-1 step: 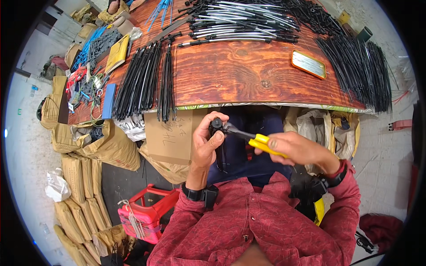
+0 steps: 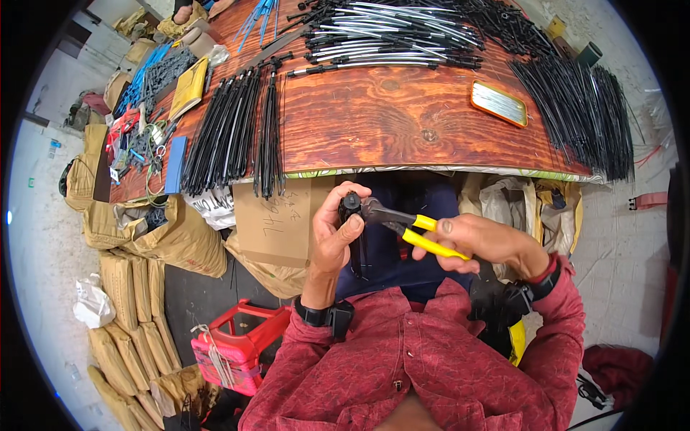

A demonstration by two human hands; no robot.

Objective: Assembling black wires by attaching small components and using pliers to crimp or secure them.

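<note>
My left hand (image 2: 336,228) is closed around a black rod-like part with a round black end cap (image 2: 351,200), held upright above my lap. Thin black strands hang down below it. In my right hand (image 2: 483,241) is a pair of pliers (image 2: 429,243) with yellow handles and dark metal jaws. The handles are spread apart, and the jaws meet the side of the black part just under its cap. Whether the jaws touch or grip the part, I cannot tell.
Ahead is a wooden table (image 2: 359,122) with bundles of black rods (image 2: 223,133), silver-and-black rods (image 2: 395,32), black strands (image 2: 582,118) and a tin of silver pins (image 2: 501,105). A cardboard box (image 2: 269,230) stands below its edge. A red stool (image 2: 241,348) is at my left.
The yellow handles of the pliers have spread apart, and my right fingers have loosened with them. My left hand and the black part stay in place.
</note>
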